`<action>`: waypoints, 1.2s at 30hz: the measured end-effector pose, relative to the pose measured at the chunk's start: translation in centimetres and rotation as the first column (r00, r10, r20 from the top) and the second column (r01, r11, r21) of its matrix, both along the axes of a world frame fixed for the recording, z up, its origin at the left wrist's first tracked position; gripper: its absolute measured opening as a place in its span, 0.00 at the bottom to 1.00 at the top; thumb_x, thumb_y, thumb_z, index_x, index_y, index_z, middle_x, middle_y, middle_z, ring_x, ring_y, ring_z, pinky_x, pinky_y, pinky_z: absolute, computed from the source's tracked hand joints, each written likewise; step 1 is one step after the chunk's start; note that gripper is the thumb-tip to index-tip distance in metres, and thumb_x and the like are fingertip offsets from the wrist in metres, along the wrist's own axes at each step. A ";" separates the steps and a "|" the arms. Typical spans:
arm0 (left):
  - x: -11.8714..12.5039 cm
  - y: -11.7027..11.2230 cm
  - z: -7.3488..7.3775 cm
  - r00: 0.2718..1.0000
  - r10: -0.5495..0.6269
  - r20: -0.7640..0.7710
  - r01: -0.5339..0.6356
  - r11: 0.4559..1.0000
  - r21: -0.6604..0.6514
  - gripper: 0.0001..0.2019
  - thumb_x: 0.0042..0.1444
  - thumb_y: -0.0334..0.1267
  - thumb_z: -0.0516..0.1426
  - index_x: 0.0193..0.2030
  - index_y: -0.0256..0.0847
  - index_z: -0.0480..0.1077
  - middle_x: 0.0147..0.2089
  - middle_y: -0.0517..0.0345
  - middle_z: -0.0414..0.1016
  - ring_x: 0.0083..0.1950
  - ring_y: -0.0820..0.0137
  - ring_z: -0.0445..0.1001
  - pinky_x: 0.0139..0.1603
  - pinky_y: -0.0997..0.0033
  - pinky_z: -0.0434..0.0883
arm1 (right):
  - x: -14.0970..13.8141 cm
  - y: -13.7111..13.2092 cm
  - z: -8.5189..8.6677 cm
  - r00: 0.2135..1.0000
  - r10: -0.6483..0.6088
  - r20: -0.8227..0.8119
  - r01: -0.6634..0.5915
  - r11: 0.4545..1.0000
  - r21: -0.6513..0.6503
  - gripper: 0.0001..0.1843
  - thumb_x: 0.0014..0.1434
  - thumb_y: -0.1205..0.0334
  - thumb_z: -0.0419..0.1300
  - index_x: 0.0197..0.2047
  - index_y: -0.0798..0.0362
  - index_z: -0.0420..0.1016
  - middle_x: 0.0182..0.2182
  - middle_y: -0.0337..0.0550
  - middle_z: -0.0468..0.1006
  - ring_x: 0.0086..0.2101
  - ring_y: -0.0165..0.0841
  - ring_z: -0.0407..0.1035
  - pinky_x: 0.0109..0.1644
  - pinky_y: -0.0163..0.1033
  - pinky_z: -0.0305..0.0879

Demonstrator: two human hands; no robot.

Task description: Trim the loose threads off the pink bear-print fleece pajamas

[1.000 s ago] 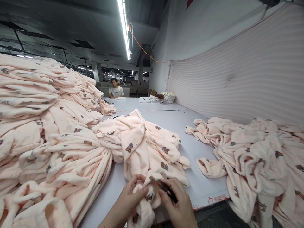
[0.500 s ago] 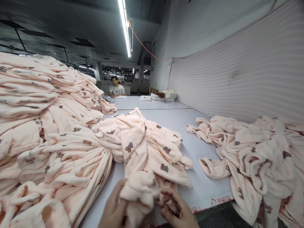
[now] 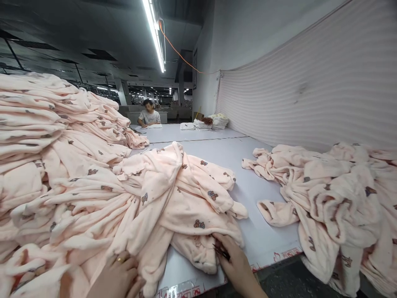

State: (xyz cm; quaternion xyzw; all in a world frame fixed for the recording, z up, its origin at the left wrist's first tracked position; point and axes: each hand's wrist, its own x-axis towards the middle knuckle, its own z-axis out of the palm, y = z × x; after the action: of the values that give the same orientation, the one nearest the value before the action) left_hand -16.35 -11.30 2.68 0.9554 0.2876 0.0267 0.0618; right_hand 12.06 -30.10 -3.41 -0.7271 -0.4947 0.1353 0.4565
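A pink fleece garment with small bear prints [image 3: 186, 198] lies spread over the near edge of the white table [image 3: 217, 153]. My left hand [image 3: 119, 275], with a ring on one finger, rests with curled fingers on the garment's lower left fold. My right hand [image 3: 231, 258] touches the garment's lower right hem, and a small dark tool [image 3: 221, 251] sits pinched between its fingers.
A tall stack of the same pink garments [image 3: 46, 145] fills the left side. A loose heap of them [image 3: 335, 198] lies at the right by a striped fabric wall [image 3: 310, 91]. Far down the table sits another person [image 3: 149, 118] near folded white piles [image 3: 211, 122].
Both hands held a bunched part of the garment together at the near edge; now the garment lies flatter, my left hand has moved left and my right hand stays at the hem.
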 end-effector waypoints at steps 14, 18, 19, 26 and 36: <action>12.1 -7.3 -2.2 0.818 -0.269 0.509 0.374 0.920 -0.115 0.12 0.56 0.32 0.53 0.47 0.42 0.69 0.50 0.47 0.73 0.49 0.61 0.73 0.49 0.65 0.71 | 3.2 0.3 1.8 0.923 -0.333 0.193 0.330 0.943 0.048 0.12 0.57 0.65 0.53 0.43 0.50 0.74 0.43 0.49 0.74 0.40 0.42 0.72 0.38 0.43 0.71; 15.2 -8.6 -1.4 0.844 -0.064 0.532 0.373 0.783 -0.498 0.29 0.53 0.37 0.57 0.63 0.40 0.56 0.53 0.46 0.71 0.49 0.62 0.72 0.49 0.64 0.70 | 0.7 -0.8 3.2 0.962 -0.201 0.182 0.177 0.974 0.141 0.07 0.59 0.65 0.54 0.39 0.49 0.72 0.34 0.41 0.76 0.36 0.33 0.73 0.40 0.34 0.69; 15.3 -8.5 -1.2 0.866 -0.026 0.500 0.356 0.733 -0.579 0.33 0.51 0.37 0.58 0.64 0.39 0.55 0.52 0.47 0.72 0.46 0.62 0.72 0.47 0.65 0.70 | -0.1 -1.1 3.5 0.975 -0.143 0.169 0.112 0.978 0.178 0.07 0.60 0.64 0.54 0.40 0.50 0.73 0.34 0.41 0.77 0.36 0.33 0.73 0.39 0.32 0.69; 10.6 -4.2 -1.8 0.861 0.275 0.428 0.068 0.771 -0.633 0.11 0.54 0.46 0.56 0.40 0.43 0.67 0.33 0.61 0.71 0.36 0.65 0.69 0.37 0.71 0.66 | -2.0 -3.9 1.9 0.979 -0.171 -0.114 0.197 0.941 0.274 0.15 0.57 0.69 0.55 0.45 0.46 0.76 0.39 0.42 0.78 0.40 0.33 0.74 0.42 0.30 0.69; 8.1 -4.0 -4.5 0.848 0.188 0.496 -0.007 0.939 -0.343 0.18 0.55 0.44 0.55 0.52 0.43 0.66 0.51 0.49 0.71 0.52 0.55 0.71 0.50 0.56 0.70 | -5.5 -1.5 -0.8 0.827 -0.147 -0.543 0.288 0.940 0.184 0.24 0.43 0.67 0.58 0.47 0.54 0.75 0.40 0.48 0.79 0.42 0.37 0.74 0.42 0.34 0.70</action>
State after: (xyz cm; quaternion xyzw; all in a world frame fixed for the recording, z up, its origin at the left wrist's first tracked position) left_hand -8.20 -15.26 -1.84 0.8721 0.3090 0.2395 0.2943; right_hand 6.53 -31.58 -4.19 -0.6492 -0.2787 0.2087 0.6762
